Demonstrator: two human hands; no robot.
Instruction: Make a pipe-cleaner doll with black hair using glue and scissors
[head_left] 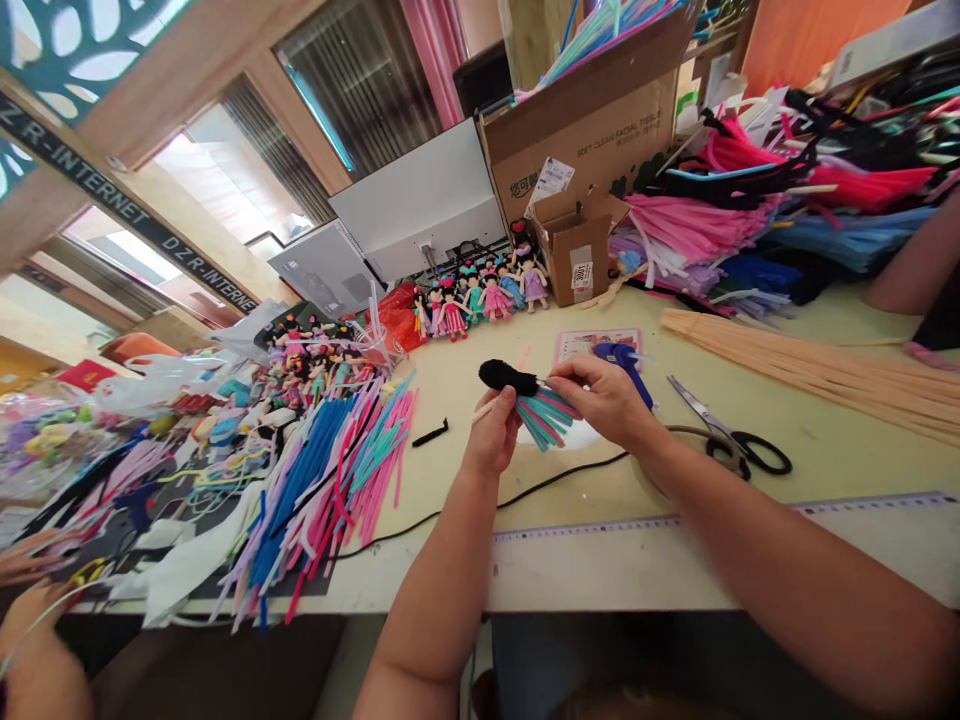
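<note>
My left hand (495, 428) is closed around a doll made of pipe cleaners (508, 377), with a fuzzy black head of hair and a fan of teal and pink strands (546, 418) below. A pale limb sticks out beside the left thumb. At the lower end of the black hair, my right hand (596, 395) pinches with thumb and finger; whatever thin piece lies between them is too small to make out. Just beyond the right hand lies a blue glue gun (628, 370). Black-handled scissors (731, 432) rest to its right.
A ruler (637, 524) runs along the table's front edge. Loose pipe cleaners (307, 490) lie left, peach ones (810, 370) right. Finished dolls (487, 292) stand before a small carton (581, 250). A black cable (465, 508) crosses the table. Another person's hand (34, 610) is at far left.
</note>
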